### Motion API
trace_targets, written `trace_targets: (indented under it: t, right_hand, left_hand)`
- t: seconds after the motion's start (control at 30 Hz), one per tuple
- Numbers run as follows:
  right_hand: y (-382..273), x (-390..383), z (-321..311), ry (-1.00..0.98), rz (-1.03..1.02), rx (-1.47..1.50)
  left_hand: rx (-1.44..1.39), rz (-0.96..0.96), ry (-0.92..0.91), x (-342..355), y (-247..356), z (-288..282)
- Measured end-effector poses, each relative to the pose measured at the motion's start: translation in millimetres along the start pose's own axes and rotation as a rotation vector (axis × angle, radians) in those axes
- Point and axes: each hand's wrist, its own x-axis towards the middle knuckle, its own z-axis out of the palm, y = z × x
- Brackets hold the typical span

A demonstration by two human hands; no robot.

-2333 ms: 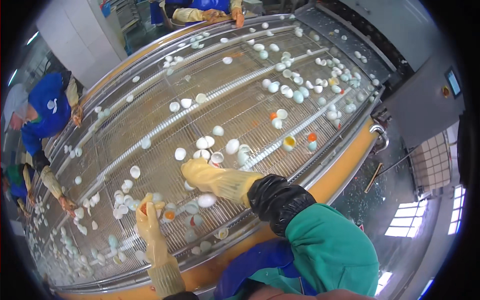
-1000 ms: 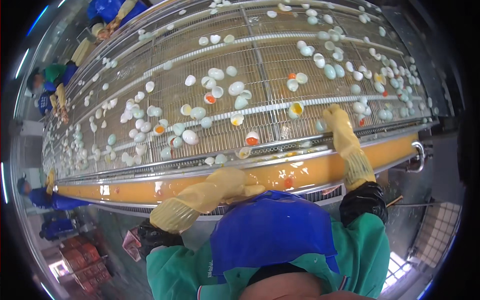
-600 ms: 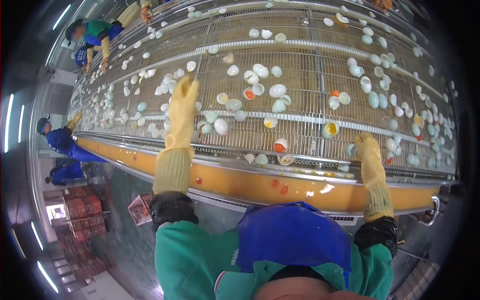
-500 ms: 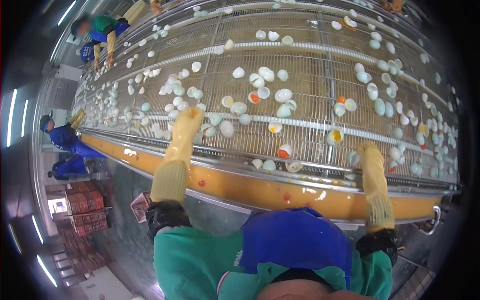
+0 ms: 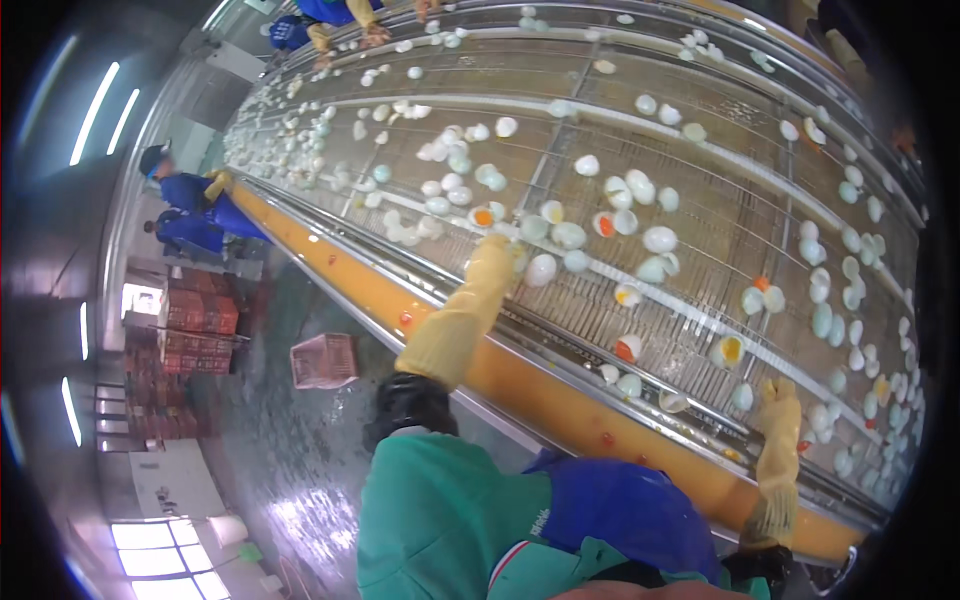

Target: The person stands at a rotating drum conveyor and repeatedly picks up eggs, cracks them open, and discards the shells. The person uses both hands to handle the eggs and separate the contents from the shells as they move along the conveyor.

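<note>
Gloves: yellow, ribbed at the cuffs, on both of the person's hands, with black oversleeves behind them.
Left hand: reaches over the near rail of the table, its fingers bent down among the shells; the tips are hard to make out, so how far open they are, and whether they have hold of anything, I cannot tell.
Right hand: well apart from the left, over the mesh, fingers curled; the space inside them is hidden, so I cannot tell how open they are or whether they grip anything.
Orange-yolk shell: just beyond the left fingers.
White egg: just right of the left fingers, lying on the mesh.
Pale blue shell: just left of the right fingers.
Yellow-yolk shell: beyond the right fingers and to their left.
Table: wire mesh, spreading beyond both sets of fingers, scattered with white and pale blue shells.
Channel: orange-yellow, nearer the person than either set of fingers.
Co-worker: dressed in blue, far left of the left fingers.
Red crate: on the floor, left of the left fingers.
</note>
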Motion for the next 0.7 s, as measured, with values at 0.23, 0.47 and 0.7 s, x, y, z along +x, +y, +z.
trace_targets:
  t: [0.23, 0.47, 0.7]
  right_hand:
    - [-83.0, -16.0, -80.8, -0.003, -0.146, 1.108]
    - [-131.3, -92.9, -133.7, 0.229, 0.072, 0.935]
    - [-106.0, -192.2, -106.7, -0.359, -0.641, 0.212]
  left_hand:
    - [-1.312, -0.100, -0.304, -69.6, 112.2, -55.6]
    - [-1.686, 0.142, -0.580, -136.8, 219.9, -83.0]
    - [-1.825, 0.176, -0.259, -140.2, 252.3, -135.5]
